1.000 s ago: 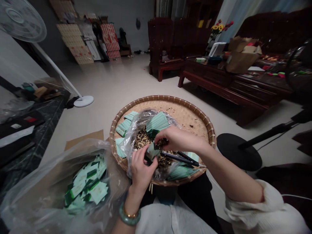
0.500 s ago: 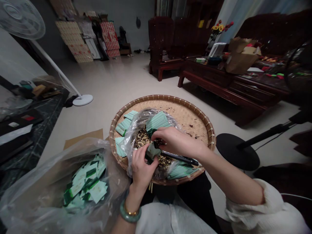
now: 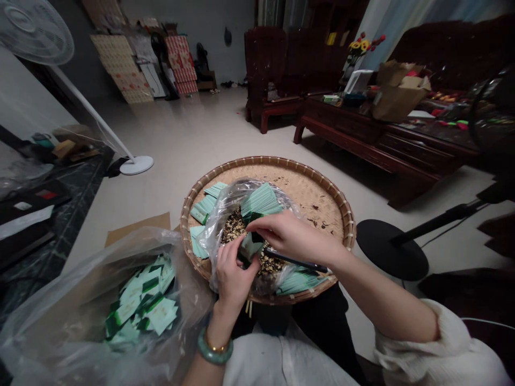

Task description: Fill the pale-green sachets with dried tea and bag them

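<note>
My left hand [image 3: 234, 271] holds a small green packet [image 3: 251, 246] upright between thumb and fingers, over an open clear plastic bag [image 3: 210, 230]. Inside the bag lies a loose dry mix [image 3: 233, 228] of dark and pale bits. Bent over the packet's top is my right hand [image 3: 284, 230], its fingertips closed at the packet's mouth. A black stick-like tool [image 3: 295, 260] runs under the right palm; its far end is hidden. A fanned stack of light green packets [image 3: 261, 201] rests on the mix. The bag sits in a round woven bamboo tray [image 3: 349, 214].
More flat green packets lie at the tray's left [image 3: 204, 208] and front right [image 3: 298, 281]. To my left, a large clear bag [image 3: 72, 311] contains many green packets [image 3: 151, 292]. A white fan base [image 3: 137, 165], a black stand base [image 3: 392, 249] and a low wooden table [image 3: 362, 134] stand around.
My right hand has shifted slightly at the packet's top. The packet in my left hand has turned a little more upright. Everything else looks unmoved.
</note>
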